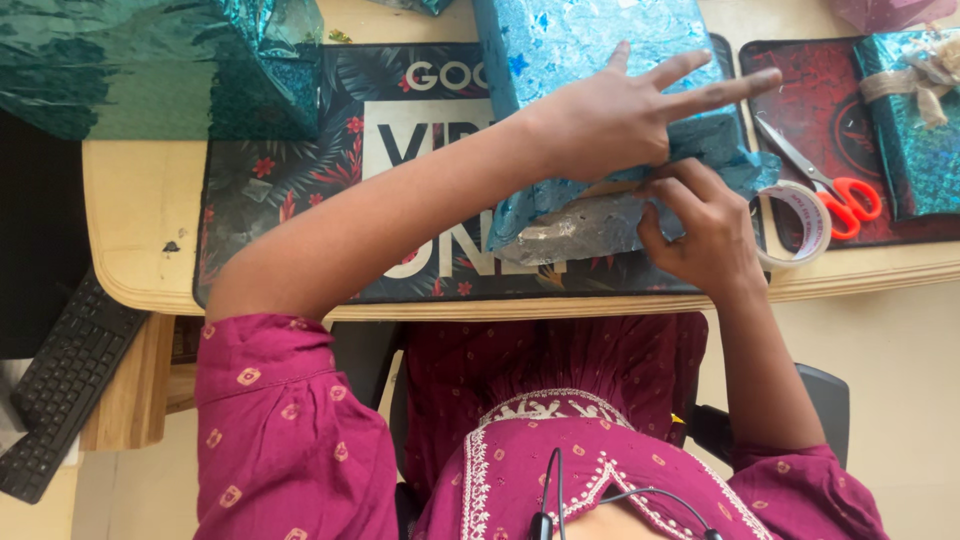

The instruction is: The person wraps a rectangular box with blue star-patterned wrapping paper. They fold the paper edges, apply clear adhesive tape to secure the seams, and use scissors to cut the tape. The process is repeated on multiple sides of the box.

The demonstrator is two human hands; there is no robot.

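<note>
The blue-wrapped box [590, 60] was cut off at the top centre of the frame. The left hand [610, 120] lay flat on it, fingers spread, gripping nothing. Just below, the right hand [705, 225] pinched the loose wrap flap [590, 225], its fingertips hidden, on the tabletop [140, 210].

Head-worn camera, looking steeply down.
It faces the near edge of the pale wooden desk [140, 215] from close above, the wearer's magenta embroidered tunic [560, 440] filling the near frame.
</note>
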